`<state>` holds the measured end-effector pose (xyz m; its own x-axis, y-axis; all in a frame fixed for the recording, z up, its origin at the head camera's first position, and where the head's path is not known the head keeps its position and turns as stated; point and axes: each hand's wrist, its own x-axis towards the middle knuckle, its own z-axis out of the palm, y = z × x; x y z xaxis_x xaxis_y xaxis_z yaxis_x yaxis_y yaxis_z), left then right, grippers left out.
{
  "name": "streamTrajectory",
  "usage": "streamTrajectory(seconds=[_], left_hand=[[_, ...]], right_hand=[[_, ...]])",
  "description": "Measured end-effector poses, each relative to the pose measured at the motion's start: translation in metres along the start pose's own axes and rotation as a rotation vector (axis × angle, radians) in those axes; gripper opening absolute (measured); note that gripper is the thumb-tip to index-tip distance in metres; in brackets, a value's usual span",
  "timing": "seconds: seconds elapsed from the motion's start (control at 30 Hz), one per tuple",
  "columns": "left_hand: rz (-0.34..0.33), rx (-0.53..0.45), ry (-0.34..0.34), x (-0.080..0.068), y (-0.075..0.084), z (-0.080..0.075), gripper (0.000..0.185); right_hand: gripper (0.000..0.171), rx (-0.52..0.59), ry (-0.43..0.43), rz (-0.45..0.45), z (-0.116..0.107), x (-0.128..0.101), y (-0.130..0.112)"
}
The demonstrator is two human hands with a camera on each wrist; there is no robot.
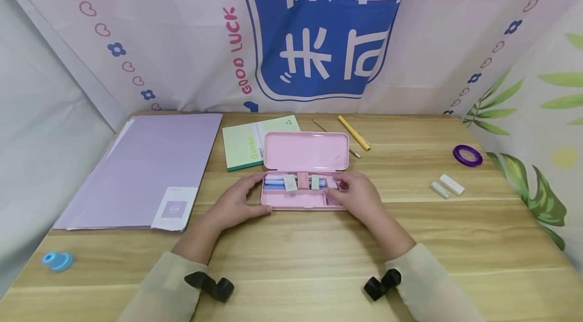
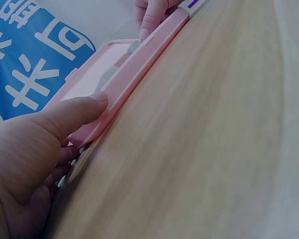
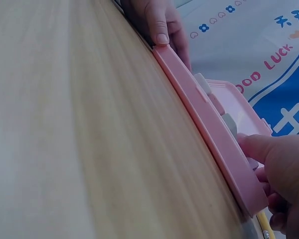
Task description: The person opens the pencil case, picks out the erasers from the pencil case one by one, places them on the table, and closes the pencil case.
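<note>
"Gambit" on notebook, "GOOD LUCK" on cloth

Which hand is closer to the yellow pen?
Right. The right hand is in front of the yellow pen; the left hand is farther left, gripping the pink case.

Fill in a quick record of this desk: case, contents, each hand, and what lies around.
Case: pink pencil case, lid open
Contents: pens; eraser-like blocks
Left hand: grips the case's left end
Right hand: at its right end; exact grip unclear
Left side: lilac folder, blue plastic piece
Behind: green notebook, pencil, yellow pen
Right side: purple ring, two more small blocks
</note>
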<state>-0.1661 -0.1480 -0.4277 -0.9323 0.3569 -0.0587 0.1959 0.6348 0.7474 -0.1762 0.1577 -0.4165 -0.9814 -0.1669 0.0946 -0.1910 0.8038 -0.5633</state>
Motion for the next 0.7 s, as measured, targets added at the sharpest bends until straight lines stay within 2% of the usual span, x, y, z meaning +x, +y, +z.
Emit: streamTrajectory(seconds=[0.23, 0.43, 0.7], left_hand=[[0.006, 0.008, 0.001, 0.0, 0.001, 0.001, 0.089], [0.0, 0.008, -0.003, 0.0, 0.001, 0.001, 0.089], [-0.006, 0.008, -0.003, 0.0, 0.0, 0.0, 0.089]], right_hand=[[0.038, -0.009, -0.005, 0.054, 0.0, 0.0, -0.003], [0.036, 0.009, 0.028, 0.037, -0.008, -0.004, -0.002], [0.034, 0.058, 0.066, 0.066, -0.026, -0.014, 0.015]])
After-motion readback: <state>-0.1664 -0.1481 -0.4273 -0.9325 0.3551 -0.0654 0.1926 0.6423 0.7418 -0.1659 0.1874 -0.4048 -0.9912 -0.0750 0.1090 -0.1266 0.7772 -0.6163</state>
